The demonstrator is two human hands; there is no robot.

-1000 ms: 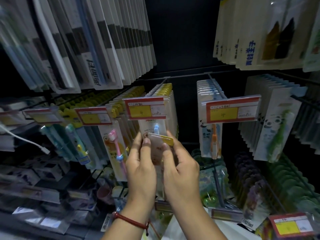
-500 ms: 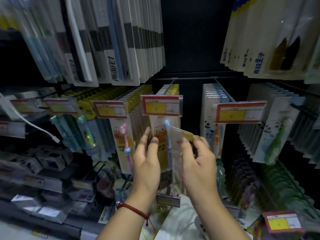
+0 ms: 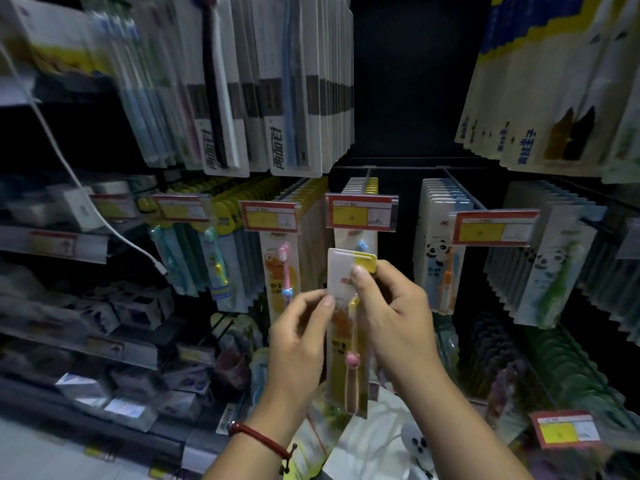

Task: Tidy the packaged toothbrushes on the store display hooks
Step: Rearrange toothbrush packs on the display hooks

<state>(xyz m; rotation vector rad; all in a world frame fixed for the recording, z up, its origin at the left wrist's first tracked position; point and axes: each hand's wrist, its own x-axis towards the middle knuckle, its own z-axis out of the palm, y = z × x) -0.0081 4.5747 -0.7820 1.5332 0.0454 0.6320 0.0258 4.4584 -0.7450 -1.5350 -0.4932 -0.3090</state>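
Hands meet in front of the display hooks, holding a flat clear-plastic toothbrush pack with a white and yellow card top [image 3: 341, 268] upright between them. The right grip [image 3: 394, 320] pinches the pack at its yellow upper corner, one fingertip on the front face and the other fingers curled behind. The left grip [image 3: 298, 341] pinches the pack's left edge a little lower, with its fingers curled.

Just above both grips a red-bordered yellow price label [image 3: 360, 213] fronts a hook row of white and yellow-topped packs [image 3: 362, 185]. The held pack's top edge sits just below that label and is off the hook.

Left of the left grip hangs an orange-printed pack with a pink toothbrush [image 3: 281, 268]. Right of the right grip hang white panda-printed packs [image 3: 437, 252].

Below the left grip, a red cord bracelet [image 3: 259, 438] circles the wrist. A white cable [image 3: 69, 174] trails down well to the left.
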